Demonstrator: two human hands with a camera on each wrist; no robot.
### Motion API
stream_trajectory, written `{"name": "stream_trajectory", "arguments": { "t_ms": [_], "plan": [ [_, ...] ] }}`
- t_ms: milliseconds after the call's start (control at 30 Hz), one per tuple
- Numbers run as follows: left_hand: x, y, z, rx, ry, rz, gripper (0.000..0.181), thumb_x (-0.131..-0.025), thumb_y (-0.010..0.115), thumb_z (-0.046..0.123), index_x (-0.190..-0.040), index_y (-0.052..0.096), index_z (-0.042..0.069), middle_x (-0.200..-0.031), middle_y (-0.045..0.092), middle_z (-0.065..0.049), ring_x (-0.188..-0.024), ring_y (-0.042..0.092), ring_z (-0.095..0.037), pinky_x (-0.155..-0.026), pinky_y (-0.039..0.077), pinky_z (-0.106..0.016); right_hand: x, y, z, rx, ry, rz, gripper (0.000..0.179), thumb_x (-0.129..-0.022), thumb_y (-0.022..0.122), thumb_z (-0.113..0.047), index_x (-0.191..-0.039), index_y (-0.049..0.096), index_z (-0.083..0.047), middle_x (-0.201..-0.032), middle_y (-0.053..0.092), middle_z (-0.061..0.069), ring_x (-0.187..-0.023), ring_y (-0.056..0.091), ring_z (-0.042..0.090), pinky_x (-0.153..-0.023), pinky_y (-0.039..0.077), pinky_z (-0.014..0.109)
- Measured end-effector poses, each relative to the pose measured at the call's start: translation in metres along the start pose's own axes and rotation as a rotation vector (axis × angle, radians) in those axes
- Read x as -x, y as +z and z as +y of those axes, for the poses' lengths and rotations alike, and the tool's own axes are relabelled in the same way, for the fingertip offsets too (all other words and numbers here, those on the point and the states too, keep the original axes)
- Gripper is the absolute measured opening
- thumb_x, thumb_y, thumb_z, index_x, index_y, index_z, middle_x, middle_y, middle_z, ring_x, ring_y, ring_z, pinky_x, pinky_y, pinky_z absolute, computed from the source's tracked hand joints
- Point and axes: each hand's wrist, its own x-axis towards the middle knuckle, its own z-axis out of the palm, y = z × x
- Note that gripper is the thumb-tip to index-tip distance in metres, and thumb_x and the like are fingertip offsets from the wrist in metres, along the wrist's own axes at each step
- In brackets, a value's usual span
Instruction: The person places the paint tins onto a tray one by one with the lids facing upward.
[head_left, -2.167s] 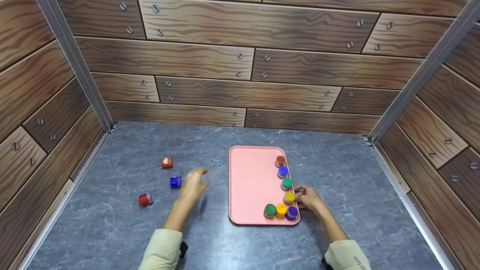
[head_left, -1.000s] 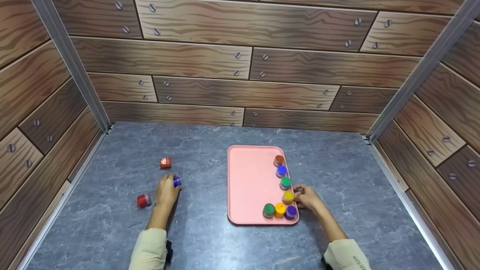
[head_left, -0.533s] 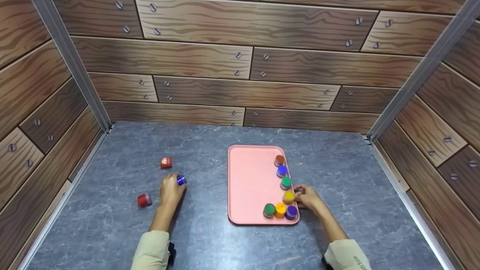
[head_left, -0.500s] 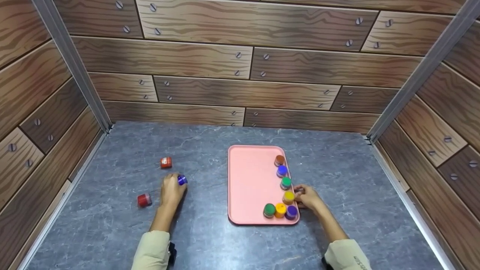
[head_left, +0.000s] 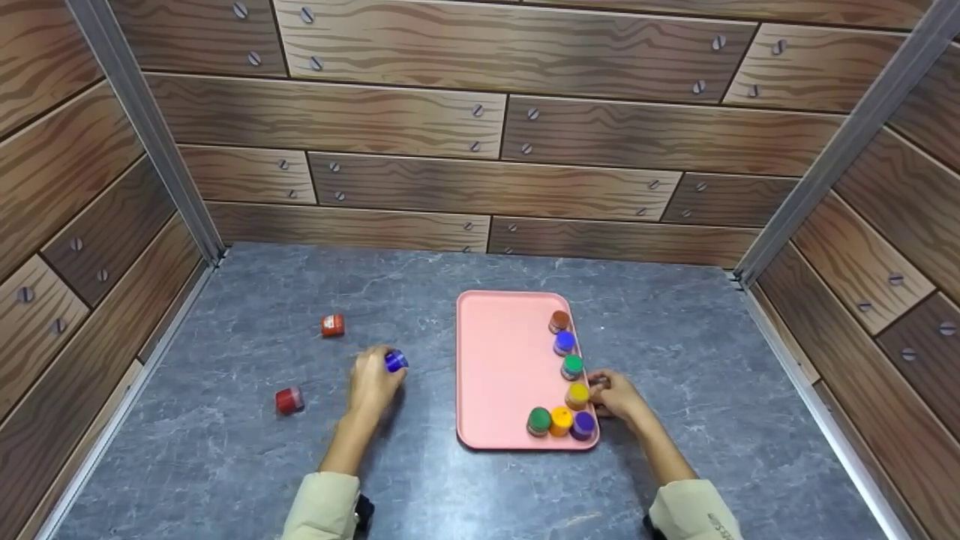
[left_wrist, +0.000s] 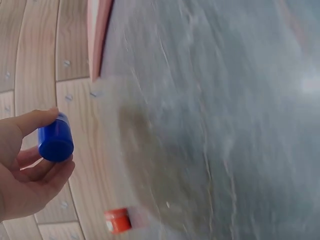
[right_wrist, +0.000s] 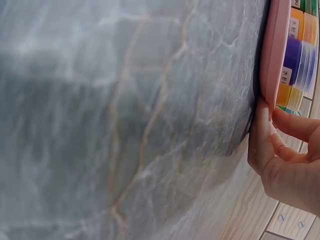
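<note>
Between the thumb and fingers of my left hand [head_left: 372, 382] is a small blue paint jar [head_left: 396, 361], held above the table left of the pink tray [head_left: 495, 367]. The left wrist view shows that paint jar [left_wrist: 56, 140] with its blue end tipped toward the camera. My right hand [head_left: 618, 395] pinches the tray's right rim, thumb above and fingers beneath, as the right wrist view shows. Along the tray's right side stand a brown-capped jar [head_left: 559, 321], a blue-capped jar [head_left: 565, 343], a green-capped jar [head_left: 572, 366] and a yellow-capped jar [head_left: 577, 394].
At the tray's near edge stand a dark green jar [head_left: 538, 421], an orange-yellow jar [head_left: 561, 421] and a purple jar [head_left: 583, 425]. An orange-red jar [head_left: 332, 325] and a red jar [head_left: 289, 400] lie on the grey table at left. Wood-patterned walls [head_left: 480, 180] enclose the table.
My left hand reached left, took hold of the blue paint jar, lifted it and carried it right, toward the tray. My right hand has stayed at the tray's rim.
</note>
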Motion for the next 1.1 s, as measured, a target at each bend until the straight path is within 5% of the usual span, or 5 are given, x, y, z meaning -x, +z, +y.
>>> {"name": "stream_trajectory", "arguments": {
  "t_ms": [467, 1100],
  "plan": [
    [0.015, 0.014, 0.035, 0.049, 0.104, 0.003, 0.033, -0.063, 0.078, 0.007, -0.092, 0.066, -0.003, -0.086, 0.065, -0.017, -0.081, 0.059, -0.033, -0.074, 0.049, -0.043, 0.001, 0.000, -0.002, -0.009, 0.000, 0.007, 0.034, -0.078, 0.054, 0.008, -0.112, 0.049, 0.012, -0.081, 0.051, 0.010, -0.071, 0.054, 0.018, -0.061, 0.054, 0.031],
    [0.033, 0.042, 0.067, 0.149, 0.143, -0.125, 0.036, -0.065, 0.078, 0.010, -0.095, 0.066, -0.004, -0.087, 0.065, -0.017, -0.080, 0.060, -0.031, -0.070, 0.053, -0.038, 0.001, -0.001, -0.001, -0.015, -0.002, -0.003, 0.033, -0.078, 0.054, 0.008, -0.110, 0.049, 0.013, -0.079, 0.050, 0.010, -0.068, 0.054, 0.016, -0.059, 0.054, 0.030]
  ]
}}
